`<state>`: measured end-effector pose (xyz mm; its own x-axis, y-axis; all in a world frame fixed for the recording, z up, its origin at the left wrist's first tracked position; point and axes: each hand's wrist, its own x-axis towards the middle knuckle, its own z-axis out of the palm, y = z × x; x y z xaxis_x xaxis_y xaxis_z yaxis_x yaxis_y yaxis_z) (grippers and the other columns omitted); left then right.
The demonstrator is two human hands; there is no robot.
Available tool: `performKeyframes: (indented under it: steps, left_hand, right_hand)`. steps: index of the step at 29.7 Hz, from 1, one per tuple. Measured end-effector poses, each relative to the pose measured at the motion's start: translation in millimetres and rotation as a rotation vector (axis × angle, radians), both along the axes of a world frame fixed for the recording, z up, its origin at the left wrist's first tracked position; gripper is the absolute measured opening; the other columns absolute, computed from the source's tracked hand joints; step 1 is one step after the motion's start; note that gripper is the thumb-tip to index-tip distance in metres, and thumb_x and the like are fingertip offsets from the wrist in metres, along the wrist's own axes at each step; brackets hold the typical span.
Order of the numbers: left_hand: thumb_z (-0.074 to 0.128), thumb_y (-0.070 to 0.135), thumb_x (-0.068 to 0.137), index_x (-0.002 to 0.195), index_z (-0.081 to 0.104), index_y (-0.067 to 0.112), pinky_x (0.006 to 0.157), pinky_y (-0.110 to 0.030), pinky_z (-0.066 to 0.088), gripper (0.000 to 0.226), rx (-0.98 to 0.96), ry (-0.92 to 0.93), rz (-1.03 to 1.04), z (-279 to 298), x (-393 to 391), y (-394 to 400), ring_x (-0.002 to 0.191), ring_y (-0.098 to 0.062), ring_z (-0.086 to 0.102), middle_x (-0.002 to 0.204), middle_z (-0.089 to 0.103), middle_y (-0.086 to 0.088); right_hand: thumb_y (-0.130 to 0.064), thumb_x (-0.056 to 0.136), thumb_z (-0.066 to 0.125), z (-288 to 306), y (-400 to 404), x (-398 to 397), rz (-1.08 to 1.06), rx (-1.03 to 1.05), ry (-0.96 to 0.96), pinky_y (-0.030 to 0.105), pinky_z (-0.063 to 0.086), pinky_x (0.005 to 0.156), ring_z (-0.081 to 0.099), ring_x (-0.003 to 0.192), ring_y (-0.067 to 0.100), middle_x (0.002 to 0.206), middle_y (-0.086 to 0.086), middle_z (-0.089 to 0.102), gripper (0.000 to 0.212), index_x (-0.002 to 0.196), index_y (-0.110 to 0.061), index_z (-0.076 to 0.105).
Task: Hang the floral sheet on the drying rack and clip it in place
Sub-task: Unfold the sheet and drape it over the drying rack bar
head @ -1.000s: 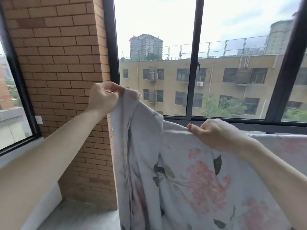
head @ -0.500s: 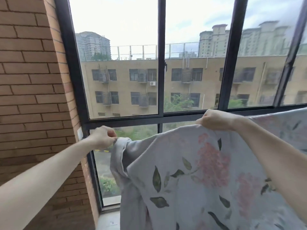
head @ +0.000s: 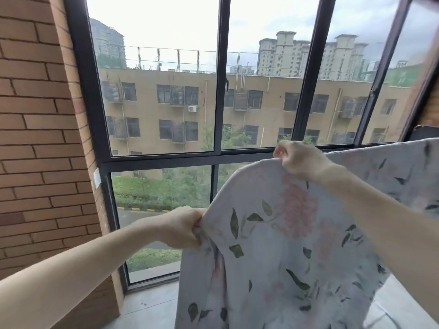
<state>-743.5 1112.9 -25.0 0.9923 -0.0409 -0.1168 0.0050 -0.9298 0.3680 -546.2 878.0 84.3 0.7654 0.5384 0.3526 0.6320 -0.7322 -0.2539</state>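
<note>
The floral sheet is pale grey-blue with pink blossoms and green leaves. It hangs in front of me from the centre to the right edge of the view. My left hand grips the sheet's left edge low down, fingers bunched round the cloth. My right hand pinches the sheet's top edge higher up and holds it raised. The sheet curves between my two hands and drapes toward the floor. No drying rack or clips are visible; whatever carries the sheet at the right is hidden behind it.
A brick wall stands close on the left. Dark-framed windows run across ahead, with a yellow building outside. Grey floor shows below. A dark object sits at the right edge above the sheet.
My left hand has dropped lower with the sheet's edge, pulling it down and out. My right hand stays raised on the top edge. The view has swung right, away from the brick wall.
</note>
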Motion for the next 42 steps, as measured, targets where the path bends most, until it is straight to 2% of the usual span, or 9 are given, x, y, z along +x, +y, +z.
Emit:
performKeyframes:
  steps: [3, 10, 15, 18, 21, 25, 31, 36, 42]
  left_hand:
    - [0.054, 0.018, 0.075, 0.085, 0.052, 0.041, 0.068, -0.03, 0.052, 0.025, 0.04, -0.115, -0.032, -7, 3, 14, 0.082, -0.01, 0.059, 0.086, 0.063, 0.014]
    - [0.058, 0.052, 0.097, 0.088, 0.054, 0.016, 0.059, -0.019, 0.039, 0.037, 0.239, -0.795, -0.094, -21, -20, 63, 0.065, -0.011, 0.052, 0.077, 0.058, 0.014]
    - [0.051, 0.019, 0.097, 0.076, 0.051, 0.001, 0.057, -0.021, 0.035, 0.028, 0.038, -1.161, 0.16, -39, -55, 95, 0.064, -0.016, 0.041, 0.074, 0.046, 0.004]
    - [0.055, 0.008, 0.093, 0.085, 0.058, 0.003, 0.067, -0.025, 0.049, 0.011, 0.169, -1.088, 0.199, -61, -73, 139, 0.081, -0.021, 0.054, 0.092, 0.055, -0.003]
    - [0.062, -0.002, 0.086, 0.104, 0.061, 0.016, 0.069, -0.036, 0.061, 0.025, 0.469, -0.647, 0.145, -96, -87, 180, 0.103, -0.023, 0.062, 0.113, 0.057, 0.003]
    - [0.057, 0.019, 0.101, 0.105, 0.067, 0.031, 0.08, -0.028, 0.053, 0.016, 0.458, -0.132, 0.279, -104, -84, 172, 0.104, -0.01, 0.06, 0.128, 0.051, 0.017]
    - [0.063, 0.028, 0.101, 0.118, 0.069, 0.024, 0.077, -0.021, 0.053, 0.018, -0.31, -0.479, 0.232, -27, -42, 75, 0.094, -0.002, 0.065, 0.106, 0.067, 0.017]
    - [0.068, 0.044, 0.096, 0.108, 0.073, 0.032, 0.078, -0.026, 0.059, 0.017, -0.248, -0.347, 0.094, -5, -13, 29, 0.087, -0.004, 0.068, 0.105, 0.069, 0.019]
    - [0.073, 0.03, 0.095, 0.078, 0.07, 0.029, 0.064, -0.023, 0.047, 0.017, -0.15, -0.408, 0.094, -5, 6, 27, 0.062, 0.001, 0.06, 0.083, 0.069, 0.018]
  right_hand:
    - [-0.045, 0.104, 0.043, -11, 29, -47, 0.248, -0.018, 0.027, 0.033, 0.051, 0.068, 0.065, 0.077, 0.017, 0.088, -0.013, 0.067, 0.027, 0.1, -0.034, 0.068]
    - [-0.057, 0.099, 0.045, -37, 41, -46, 0.136, 0.104, -0.201, 0.042, 0.038, 0.095, 0.052, 0.061, 0.015, 0.053, -0.005, 0.052, 0.058, 0.056, -0.018, 0.043]
    - [-0.049, 0.096, 0.048, -35, 51, -49, 0.081, 0.132, -0.219, 0.04, 0.035, 0.088, 0.05, 0.059, 0.018, 0.05, -0.002, 0.048, 0.053, 0.054, -0.017, 0.042]
    - [-0.043, 0.095, 0.05, -36, 58, -56, 0.055, 0.157, -0.219, 0.038, 0.031, 0.084, 0.048, 0.06, 0.017, 0.051, 0.0, 0.05, 0.049, 0.054, -0.016, 0.044]
    - [-0.041, 0.093, 0.052, -38, 61, -57, 0.047, 0.18, -0.222, 0.038, 0.032, 0.085, 0.049, 0.059, 0.018, 0.05, 0.001, 0.05, 0.047, 0.053, -0.016, 0.046]
    - [-0.039, 0.091, 0.053, -38, 62, -61, 0.048, 0.181, -0.209, 0.039, 0.031, 0.083, 0.046, 0.059, 0.018, 0.05, 0.001, 0.049, 0.046, 0.052, -0.016, 0.043]
    - [-0.032, 0.089, 0.054, -37, 59, -60, 0.063, 0.17, -0.169, 0.036, 0.029, 0.079, 0.046, 0.058, 0.019, 0.051, 0.002, 0.047, 0.04, 0.055, -0.014, 0.046]
    - [-0.034, 0.088, 0.057, -28, 58, -47, 0.084, 0.168, -0.037, 0.029, 0.032, 0.056, 0.044, 0.054, 0.021, 0.05, -0.002, 0.045, 0.038, 0.054, -0.017, 0.051]
    - [-0.045, 0.099, 0.053, -10, 38, -38, 0.117, 0.144, 0.065, 0.029, 0.042, 0.058, 0.06, 0.065, 0.027, 0.07, 0.014, 0.066, 0.049, 0.079, -0.006, 0.072]
